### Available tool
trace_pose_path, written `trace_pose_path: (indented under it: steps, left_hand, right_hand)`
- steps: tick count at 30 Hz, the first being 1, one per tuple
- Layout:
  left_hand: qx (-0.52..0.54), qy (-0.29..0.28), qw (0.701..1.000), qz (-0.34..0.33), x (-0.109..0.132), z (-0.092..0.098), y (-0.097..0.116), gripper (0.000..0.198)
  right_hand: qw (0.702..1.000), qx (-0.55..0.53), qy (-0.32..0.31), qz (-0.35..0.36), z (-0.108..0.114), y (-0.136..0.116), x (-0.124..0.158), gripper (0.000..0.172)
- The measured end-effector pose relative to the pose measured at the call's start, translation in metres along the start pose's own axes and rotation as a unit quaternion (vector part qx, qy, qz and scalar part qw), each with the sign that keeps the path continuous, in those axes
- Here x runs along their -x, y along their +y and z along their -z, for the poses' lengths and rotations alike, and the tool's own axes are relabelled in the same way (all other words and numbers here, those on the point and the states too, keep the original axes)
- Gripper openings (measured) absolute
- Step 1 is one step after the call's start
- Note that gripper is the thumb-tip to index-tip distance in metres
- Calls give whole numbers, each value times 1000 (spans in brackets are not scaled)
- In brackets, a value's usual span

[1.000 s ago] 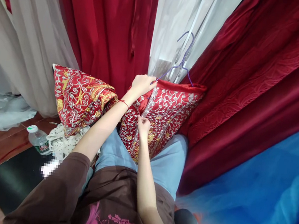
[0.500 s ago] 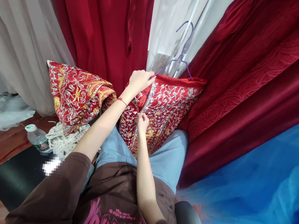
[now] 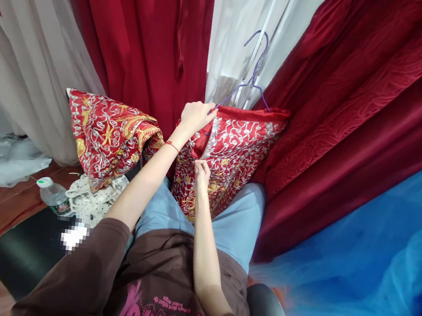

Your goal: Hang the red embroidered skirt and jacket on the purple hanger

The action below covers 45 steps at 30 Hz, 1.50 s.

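Note:
A red embroidered garment [image 3: 245,136] with silver and gold stitching hangs from a purple wire hanger [image 3: 263,56] and drapes down between my knees. At its upper left edge, my left hand [image 3: 196,117] is closed over the cloth beside the hanger's arm. Lower on the front, my right hand [image 3: 202,172] pinches the garment's silver-trimmed edge, its fingertips partly hidden. Red lining shows in the gap between the two hands. Left of my forearm lies more red embroidered cloth [image 3: 109,134]; whether it joins the garment I cannot tell.
Dark red drapes [image 3: 143,24] and white cloth [image 3: 232,26] hang in front. Blue tulle [image 3: 367,272] spreads at the right. A black stool seat [image 3: 24,247] at the left bears a plastic bottle [image 3: 52,194] and dotted white cloth [image 3: 88,204].
My right hand has shifted slightly with the garment's edge, and the cloth below it hangs a little differently. My left hand keeps its hold; the view has moved slightly.

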<state>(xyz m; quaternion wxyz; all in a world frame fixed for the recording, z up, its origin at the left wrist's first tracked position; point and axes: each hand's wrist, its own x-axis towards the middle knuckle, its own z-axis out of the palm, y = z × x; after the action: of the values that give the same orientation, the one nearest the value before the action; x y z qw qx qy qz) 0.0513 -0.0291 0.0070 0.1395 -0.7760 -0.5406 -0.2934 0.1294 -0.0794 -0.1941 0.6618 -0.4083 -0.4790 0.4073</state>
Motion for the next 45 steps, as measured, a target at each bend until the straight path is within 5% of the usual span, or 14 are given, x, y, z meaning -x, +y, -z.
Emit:
trace_pose_path:
  steps: [3,7,17,24,28,30,32,33,35,37,40,45]
  left_hand:
    - [0,1,1000,1,0,0,0,41]
    - [0,2,1000,4,2,3,4,41]
    - [-18,-14,1000,15,5,3,7,43]
    - [45,-2,998,31,0,8,5,37]
    - [136,122,981,69,33,14,-3,33]
    - [163,238,948,132,74,-1,-5,32]
    - [187,290,915,209,121,-29,-4,30]
    - [207,264,916,220,143,-45,-2,24]
    - [262,122,940,180,174,-77,4,5]
    - [277,46,947,157,185,-100,11,10]
    - [230,30,954,189,178,-112,20,13]
    - [187,17,951,246,173,-107,25,8]
  right_hand:
    - [999,38,-13,3,11,-13,2,21]
    - [986,149,61,33,17,-26,7,28]
    - [995,-37,60,75,4,-20,12,20]
    - [998,-3,8,68,19,-31,14,24]
    - [998,-51,-17,-14,21,-35,12,23]
    - [997,-53,-14,-58,20,-36,13,22]
    - [997,-31,-4,-63,18,-38,15,21]
    - [998,-19,2,-54,17,-39,16,21]
    - [1000,0,8,-30,16,-42,18,21]
    - [1000,20,8,-20,16,-46,20,21]
    - [998,50,2,-29,19,-51,20,21]
    - [996,43,-48,-67,21,-57,21,19]
